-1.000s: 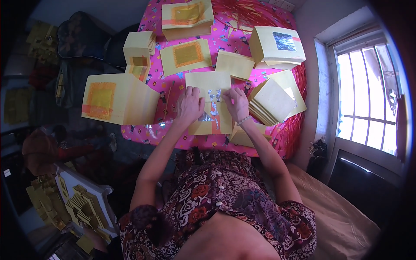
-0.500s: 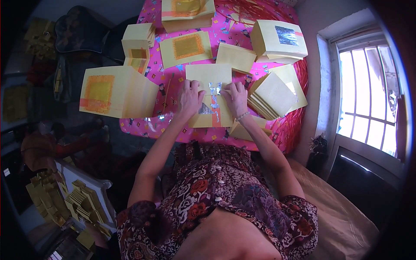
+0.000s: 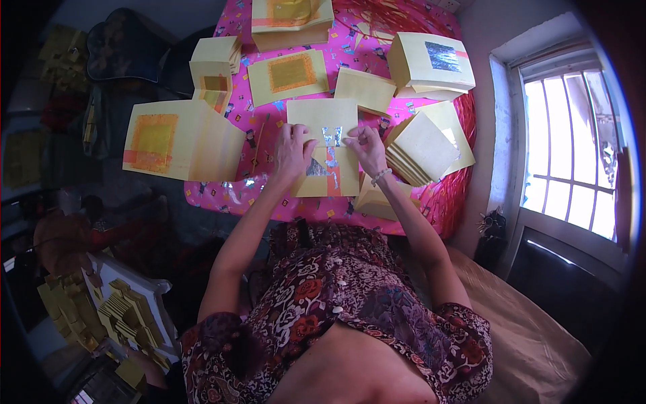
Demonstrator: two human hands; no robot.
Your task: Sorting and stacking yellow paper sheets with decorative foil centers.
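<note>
A yellow paper sheet (image 3: 323, 114) with silver foil shapes and an orange band lies in front of me at the table's near side. It seems folded or layered across its middle, with a crease level with my fingers. My left hand (image 3: 294, 151) is closed at its left edge, fingers curled over the paper and thumb pointing inward. At the opposite edge, beside the silver foil patch (image 3: 332, 137), my right hand (image 3: 369, 151) is closed in a pinch on the paper. The fingertips partly hide the edges.
Folded yellow paper stacks (image 3: 420, 148) lie to the right, with more stacks behind. A gold-patterned folded paper (image 3: 202, 141) stands left, on the pink patterned tablecloth (image 3: 269, 209). Red shredded strands hang at the right edge. Lower left, another person's hand is near a white board (image 3: 158, 303) bearing yellow papers.
The fingers of my right hand have drawn together slightly at the sheet's edge. My left hand and the sheet stay nearly in place; the whole view has shifted a little.
</note>
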